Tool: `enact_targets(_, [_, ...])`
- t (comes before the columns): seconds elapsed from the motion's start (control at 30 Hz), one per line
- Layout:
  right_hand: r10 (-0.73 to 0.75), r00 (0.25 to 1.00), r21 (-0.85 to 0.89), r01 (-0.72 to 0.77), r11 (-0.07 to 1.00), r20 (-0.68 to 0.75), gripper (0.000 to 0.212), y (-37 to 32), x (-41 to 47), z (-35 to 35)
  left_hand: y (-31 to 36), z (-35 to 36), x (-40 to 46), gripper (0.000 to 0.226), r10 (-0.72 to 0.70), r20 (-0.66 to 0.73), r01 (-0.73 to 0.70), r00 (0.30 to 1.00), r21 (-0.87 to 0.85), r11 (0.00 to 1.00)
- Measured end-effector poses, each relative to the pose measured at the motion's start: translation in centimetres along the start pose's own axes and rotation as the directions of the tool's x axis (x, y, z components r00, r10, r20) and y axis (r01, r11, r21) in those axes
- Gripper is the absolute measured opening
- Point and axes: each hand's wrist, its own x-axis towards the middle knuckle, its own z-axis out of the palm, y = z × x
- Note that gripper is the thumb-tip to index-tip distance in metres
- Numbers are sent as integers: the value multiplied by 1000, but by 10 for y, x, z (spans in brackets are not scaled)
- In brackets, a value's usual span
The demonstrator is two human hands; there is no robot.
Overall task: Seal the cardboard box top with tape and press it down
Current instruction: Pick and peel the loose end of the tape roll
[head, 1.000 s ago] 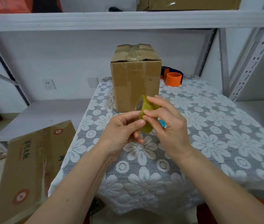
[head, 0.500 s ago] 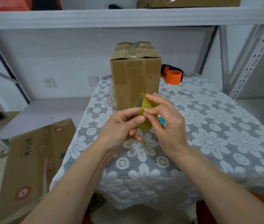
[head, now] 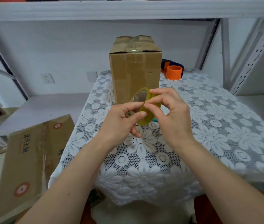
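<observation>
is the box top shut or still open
Shut: the cardboard box stands upright, flaps folded down, with clear tape already across the seam.

White metal shelving [head: 128,9] spans the top and right of the frame. A wall socket [head: 48,78] sits mid-left on the white wall [head: 63,50]. A lace-covered table [head: 216,126] fills the centre.

A single wide-angle view from the person's head looks forward and down — close over both forearms. The white lace-covered table [head: 208,130] fills the middle ground, the tall brown cardboard box [head: 135,75] stands farther back, and pale grey metal shelving [head: 128,10] frames the top and right edges.
</observation>
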Motion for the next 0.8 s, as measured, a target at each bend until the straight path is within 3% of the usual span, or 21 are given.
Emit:
enact_targets(0.2, [-114,991,-197,127,972,77,9,3,-3,4,-1,0,0,27,14,-6,-14,1000,49,999])
enact_targets(0.33, [-176,970,-233,212,949,167,9,5,-6,2,-4,-2,3,22,-14,-31,13,999,-52,999])
enact_targets(0.4, [-107,989,-144,122,982,107,5,2,-9,3,-6,-3,6,22,-15,-72,9,997,-90,996])
enact_targets(0.47, [-6,1000,-31,7,1000,17,15,-1,-9,4,-8,0,7,22,-10,-111,-1,994,-101,995])
enact_targets(0.53, [-10,995,-47,5,999,-102,19,-4,-6,4,-7,6,7,19,4,-153,-23,988,-117,993])
enact_targets(0.6, [18,986,-51,-27,998,-169,9,-10,-4,2,-6,11,6,19,31,-214,-54,976,-100,994])
enact_targets(0.7, [301,953,167,-294,941,-22,5,-22,-5,2,-7,16,4,20,97,-297,-107,950,-18,994])
enact_targets(0.8, [542,832,356,-545,759,119,7,-24,-3,2,-10,19,1,18,220,-332,-179,917,150,972])
